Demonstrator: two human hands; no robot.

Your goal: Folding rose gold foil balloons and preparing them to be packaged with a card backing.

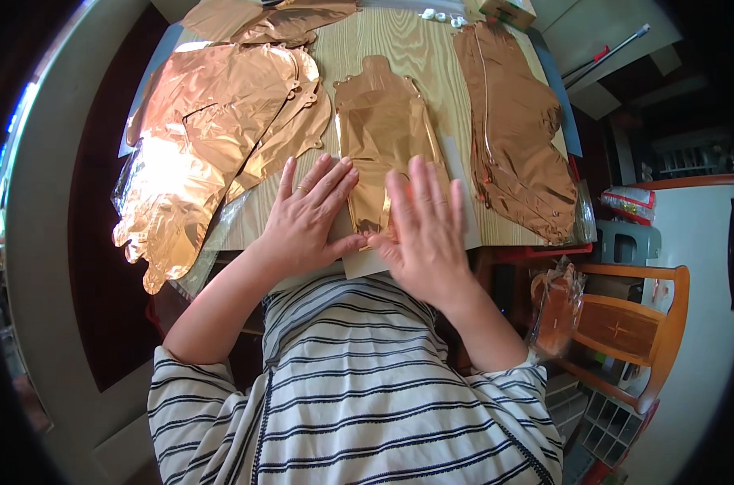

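While both palms face down, left hand (306, 218) and right hand (423, 234) press the foil balloon (380, 137), fingers spread.

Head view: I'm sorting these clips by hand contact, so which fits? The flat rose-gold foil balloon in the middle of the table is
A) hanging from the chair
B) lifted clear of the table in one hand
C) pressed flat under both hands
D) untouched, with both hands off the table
C: the left hand and right hand lie open, palms down, on the lower end of the foil balloon, which lies flat on the wooden table.
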